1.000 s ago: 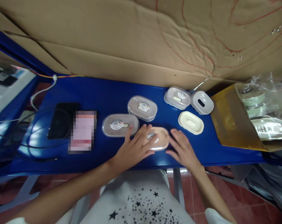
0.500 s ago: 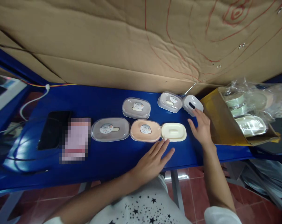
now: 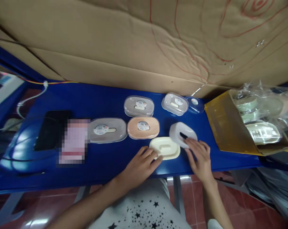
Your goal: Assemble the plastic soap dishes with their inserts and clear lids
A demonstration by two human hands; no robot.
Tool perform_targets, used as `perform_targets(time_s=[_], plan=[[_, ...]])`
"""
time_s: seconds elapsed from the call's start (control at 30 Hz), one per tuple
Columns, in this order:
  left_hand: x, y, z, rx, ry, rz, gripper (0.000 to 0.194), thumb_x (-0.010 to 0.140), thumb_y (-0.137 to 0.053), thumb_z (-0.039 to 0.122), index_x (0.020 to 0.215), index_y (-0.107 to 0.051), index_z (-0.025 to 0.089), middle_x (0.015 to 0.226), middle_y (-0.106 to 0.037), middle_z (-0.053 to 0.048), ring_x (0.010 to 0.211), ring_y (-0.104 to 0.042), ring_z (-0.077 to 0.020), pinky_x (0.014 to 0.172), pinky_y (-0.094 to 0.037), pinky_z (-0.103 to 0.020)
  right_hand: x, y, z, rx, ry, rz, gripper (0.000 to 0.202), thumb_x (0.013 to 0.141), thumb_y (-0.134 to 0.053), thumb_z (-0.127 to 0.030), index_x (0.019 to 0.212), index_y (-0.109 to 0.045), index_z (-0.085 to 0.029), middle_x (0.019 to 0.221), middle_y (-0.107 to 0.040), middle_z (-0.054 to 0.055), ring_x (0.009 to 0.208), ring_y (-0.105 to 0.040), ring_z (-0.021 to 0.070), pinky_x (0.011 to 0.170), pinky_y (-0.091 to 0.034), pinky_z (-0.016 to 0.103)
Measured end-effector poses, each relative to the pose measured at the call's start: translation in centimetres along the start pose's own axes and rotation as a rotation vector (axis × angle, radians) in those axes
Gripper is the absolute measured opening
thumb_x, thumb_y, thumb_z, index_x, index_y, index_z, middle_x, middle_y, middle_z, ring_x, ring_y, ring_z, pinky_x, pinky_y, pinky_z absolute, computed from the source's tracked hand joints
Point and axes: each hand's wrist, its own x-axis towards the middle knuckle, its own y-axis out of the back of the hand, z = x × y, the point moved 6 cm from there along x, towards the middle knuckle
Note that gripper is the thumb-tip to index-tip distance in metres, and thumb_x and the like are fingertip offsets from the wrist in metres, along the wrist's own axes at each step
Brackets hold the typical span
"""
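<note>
My left hand has its fingers and thumb closed on the near left rim of a shallow cream oval dish, which has a raised bar in its middle. Pinched at its near right side by my right hand is a white oval case with a dark slot, tilted just above and right of the dish. Left of the dish lies a peach oval box under a clear cover with a round label. Further back, a clear labelled cover rests by itself.
Grey-lilac oval boxes in clear covers lie at the left, back middle and back right. A carton of plastic-wrapped pieces stands right. A black phone-like slab, a blurred-out pink item and cables lie left.
My right hand has lifted the white case out of its clear cover and brought it nearer. My left hand has taken hold of the cream dish and drawn it toward me.
</note>
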Motion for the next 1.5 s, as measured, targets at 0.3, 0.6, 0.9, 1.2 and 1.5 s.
perform_targets(time_s=[0.3,0.6,0.9,1.2,1.5], plan=[[-4.4,1.4,-1.8,-0.114,0.293,0.225,0.041,0.109,-0.062,0.028,0.15,-0.054,0.022,0.152,-0.056,-0.02,0.138,-0.061,-0.0343,0.1,-0.065,-0.049,-1.0,-2.2,-7.1,0.086,0.245,-0.258,0.073,0.109,-0.049,-0.008,0.172,-0.027,-0.036,0.152,-0.068,-0.001,0.137,-0.065,0.0257,0.123,-0.037,0.056],[-5.1,1.1,-2.2,-0.138,0.301,0.185,0.041,0.107,-0.065,0.027,0.147,-0.057,0.021,0.166,-0.043,-0.021,0.15,-0.053,-0.0382,0.114,-0.059,-0.058,0.0,-4.0,-8.3,0.143,0.343,-0.298,0.074,0.109,-0.051,-0.007,0.173,-0.026,-0.036,0.147,-0.072,-0.001,0.139,-0.065,0.0236,0.125,-0.043,0.053],[-4.4,0.7,-2.0,-0.13,0.31,0.196,0.038,0.104,-0.072,0.026,0.139,-0.062,0.018,0.162,-0.049,-0.023,0.148,-0.055,-0.0389,0.113,-0.059,-0.057,0.6,-4.4,-7.3,0.109,0.362,-0.295,0.06,0.108,-0.056,-0.01,0.163,-0.049,-0.032,0.149,-0.07,0.001,0.143,-0.062,0.0231,0.125,-0.047,0.052],[-4.6,1.2,-2.3,-0.122,0.285,0.219,0.03,0.103,-0.069,0.019,0.133,-0.064,0.018,0.16,-0.052,-0.022,0.145,-0.058,-0.0378,0.11,-0.061,-0.056,5.0,-0.8,2.9,0.017,0.046,0.029,0.053,0.11,-0.052,-0.025,0.162,-0.05,-0.033,0.156,-0.064,0.008,0.148,-0.058,0.0302,0.122,-0.047,0.057],[-6.4,2.7,-4.3,-0.158,0.255,0.19,0.033,0.104,-0.072,0.032,0.133,-0.061,0.02,0.162,-0.05,-0.02,0.146,-0.055,-0.0385,0.111,-0.06,-0.06,10.4,-3.4,13.7,-0.256,-0.162,-0.058,0.064,0.103,-0.058,-0.065,0.145,-0.062,-0.017,0.145,-0.064,0.023,0.145,-0.054,0.0441,0.12,-0.04,0.07]])
